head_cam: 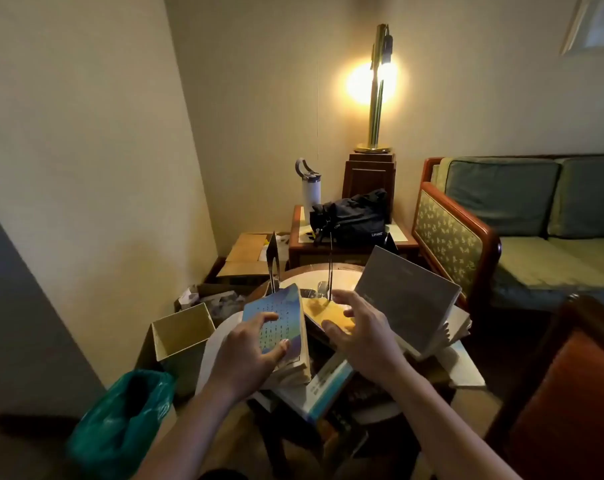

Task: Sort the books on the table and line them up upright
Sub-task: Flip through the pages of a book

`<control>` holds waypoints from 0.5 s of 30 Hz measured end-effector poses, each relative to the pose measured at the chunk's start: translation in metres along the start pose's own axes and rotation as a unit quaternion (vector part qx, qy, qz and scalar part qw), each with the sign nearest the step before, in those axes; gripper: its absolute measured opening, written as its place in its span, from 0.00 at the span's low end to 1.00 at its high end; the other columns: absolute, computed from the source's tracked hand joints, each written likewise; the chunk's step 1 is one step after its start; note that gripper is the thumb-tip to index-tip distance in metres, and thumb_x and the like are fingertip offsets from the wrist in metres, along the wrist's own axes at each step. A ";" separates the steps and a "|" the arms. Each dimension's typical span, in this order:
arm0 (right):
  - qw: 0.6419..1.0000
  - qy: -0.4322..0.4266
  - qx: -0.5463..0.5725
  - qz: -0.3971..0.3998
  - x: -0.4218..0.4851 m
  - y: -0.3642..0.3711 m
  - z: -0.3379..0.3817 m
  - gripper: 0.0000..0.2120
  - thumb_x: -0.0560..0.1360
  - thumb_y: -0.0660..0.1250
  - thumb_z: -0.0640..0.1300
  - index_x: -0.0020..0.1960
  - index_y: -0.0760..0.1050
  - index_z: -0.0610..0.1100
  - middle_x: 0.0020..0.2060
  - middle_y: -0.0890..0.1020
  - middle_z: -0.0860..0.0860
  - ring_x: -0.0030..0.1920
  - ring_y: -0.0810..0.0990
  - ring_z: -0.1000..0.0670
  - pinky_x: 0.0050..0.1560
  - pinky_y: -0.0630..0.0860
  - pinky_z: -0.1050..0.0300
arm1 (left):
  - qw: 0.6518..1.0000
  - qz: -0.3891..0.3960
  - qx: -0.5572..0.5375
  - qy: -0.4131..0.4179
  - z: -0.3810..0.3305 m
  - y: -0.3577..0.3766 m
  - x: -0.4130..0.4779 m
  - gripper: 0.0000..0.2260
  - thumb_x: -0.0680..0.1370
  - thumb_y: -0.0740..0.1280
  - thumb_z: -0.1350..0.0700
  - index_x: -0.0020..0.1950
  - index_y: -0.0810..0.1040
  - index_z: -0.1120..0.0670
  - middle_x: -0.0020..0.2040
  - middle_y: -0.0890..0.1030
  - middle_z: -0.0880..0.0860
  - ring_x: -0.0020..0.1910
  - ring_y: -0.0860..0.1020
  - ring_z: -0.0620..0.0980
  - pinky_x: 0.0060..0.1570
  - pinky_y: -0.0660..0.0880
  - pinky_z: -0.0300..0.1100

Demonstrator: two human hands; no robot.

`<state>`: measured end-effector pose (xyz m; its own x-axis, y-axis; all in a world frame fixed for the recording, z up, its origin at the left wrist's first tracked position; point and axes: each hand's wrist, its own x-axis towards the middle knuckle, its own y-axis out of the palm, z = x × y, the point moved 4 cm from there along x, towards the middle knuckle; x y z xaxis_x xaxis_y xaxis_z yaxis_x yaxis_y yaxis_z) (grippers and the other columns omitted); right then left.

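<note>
A heap of books covers the small round table (314, 275). My left hand (248, 355) grips a blue-and-yellow paperback (276, 317), tilted up at the left of the heap. My right hand (356, 327) hovers with spread fingers over a yellow book (331, 311), holding nothing. A large grey hardcover (407, 289) leans tilted at the right. A white-and-teal book (328, 386) lies flat below my hands. Two black metal bookends (272, 261) (330, 268) stand upright at the back of the table.
A cardboard box (179, 334) and a green bag-lined bin (120, 420) sit left of the table. Behind stand a side table (295, 233) with a black bag (352, 216) and white bottle (309, 188), and a lit lamp (376, 88). A sofa (535, 220) and a wooden chair (563, 393) are at the right.
</note>
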<state>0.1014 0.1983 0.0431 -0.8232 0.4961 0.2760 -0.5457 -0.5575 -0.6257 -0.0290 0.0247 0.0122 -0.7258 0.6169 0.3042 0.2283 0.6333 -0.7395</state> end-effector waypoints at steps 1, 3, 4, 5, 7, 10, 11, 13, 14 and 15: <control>1.000 0.004 0.006 0.006 0.003 0.006 -0.004 0.26 0.77 0.70 0.54 0.72 0.67 0.58 0.68 0.74 0.55 0.63 0.75 0.54 0.61 0.77 0.49 | 1.000 0.014 0.002 -0.022 0.007 0.006 0.004 0.24 0.76 0.69 0.39 0.70 0.71 0.43 0.65 0.76 0.48 0.57 0.74 0.43 0.49 0.79 0.41; 1.000 0.017 0.004 0.020 0.010 0.019 -0.011 0.26 0.77 0.69 0.54 0.72 0.66 0.58 0.68 0.74 0.56 0.63 0.75 0.55 0.61 0.78 0.49 | 0.998 0.040 0.007 -0.056 0.022 0.020 0.011 0.27 0.75 0.67 0.35 0.72 0.69 0.42 0.66 0.76 0.48 0.59 0.75 0.45 0.52 0.81 0.48; 0.999 0.026 0.003 0.035 0.012 0.026 -0.016 0.26 0.77 0.69 0.55 0.72 0.66 0.58 0.68 0.74 0.56 0.63 0.74 0.55 0.61 0.77 0.50 | 0.996 0.062 0.007 -0.070 0.027 0.027 0.013 0.29 0.75 0.66 0.33 0.73 0.68 0.42 0.68 0.75 0.49 0.61 0.75 0.47 0.55 0.80 0.50; 0.999 0.033 0.005 0.040 0.016 0.034 -0.022 0.26 0.77 0.69 0.55 0.72 0.66 0.57 0.68 0.74 0.56 0.63 0.74 0.55 0.61 0.77 0.52 | 0.995 0.069 0.006 -0.075 0.033 0.035 0.016 0.30 0.75 0.64 0.32 0.74 0.67 0.42 0.70 0.74 0.50 0.65 0.74 0.49 0.59 0.78 0.52; 0.998 0.045 0.010 0.050 0.023 0.049 -0.033 0.26 0.77 0.69 0.55 0.73 0.67 0.56 0.68 0.75 0.57 0.64 0.74 0.55 0.61 0.76 0.54 | 0.993 0.081 0.002 -0.081 0.039 0.048 0.021 0.31 0.76 0.60 0.30 0.76 0.65 0.42 0.75 0.69 0.51 0.73 0.68 0.52 0.67 0.72 0.56; 0.996 0.051 0.013 0.066 0.032 0.069 -0.046 0.25 0.77 0.69 0.54 0.72 0.68 0.55 0.66 0.75 0.59 0.64 0.74 0.56 0.60 0.74 0.58 | 0.991 0.104 0.015 -0.085 0.048 0.063 0.028 0.35 0.74 0.53 0.27 0.78 0.62 0.42 0.80 0.61 0.48 0.79 0.56 0.50 0.76 0.59 0.56; 0.996 0.054 0.015 0.068 0.034 0.073 -0.048 0.24 0.78 0.69 0.53 0.73 0.68 0.55 0.65 0.75 0.60 0.63 0.74 0.58 0.59 0.74 0.61 | 0.991 0.105 0.034 -0.081 0.051 0.068 0.030 0.37 0.73 0.50 0.26 0.78 0.61 0.41 0.80 0.59 0.46 0.80 0.53 0.48 0.77 0.53 0.54; 0.995 0.061 0.033 0.075 0.036 0.080 -0.049 0.23 0.79 0.68 0.51 0.72 0.69 0.54 0.63 0.76 0.61 0.60 0.76 0.60 0.55 0.76 0.64 | 0.989 0.105 0.069 -0.073 0.056 0.079 0.033 0.41 0.71 0.43 0.23 0.80 0.57 0.41 0.81 0.52 0.43 0.81 0.45 0.45 0.77 0.41 0.50; 0.993 0.072 0.056 0.079 0.035 0.084 -0.050 0.22 0.79 0.68 0.49 0.72 0.70 0.54 0.61 0.78 0.59 0.57 0.78 0.60 0.53 0.79 0.63 | 0.988 0.107 0.081 -0.072 0.058 0.083 0.034 0.43 0.69 0.39 0.22 0.81 0.54 0.41 0.82 0.48 0.42 0.80 0.41 0.44 0.77 0.37 0.49; 0.989 0.088 0.086 0.085 0.034 0.087 -0.050 0.21 0.80 0.68 0.47 0.72 0.71 0.54 0.58 0.81 0.57 0.54 0.81 0.59 0.50 0.81 0.62 | 0.988 0.107 0.090 -0.073 0.059 0.086 0.034 0.45 0.68 0.36 0.21 0.81 0.51 0.41 0.81 0.45 0.42 0.80 0.38 0.43 0.76 0.33 0.48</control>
<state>0.0344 0.2000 -0.0384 -0.8732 0.4859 0.0369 -0.4334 -0.7398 -0.5147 -0.0723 0.0725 -0.0770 -0.7628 0.6447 0.0497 0.2770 0.3953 -0.8758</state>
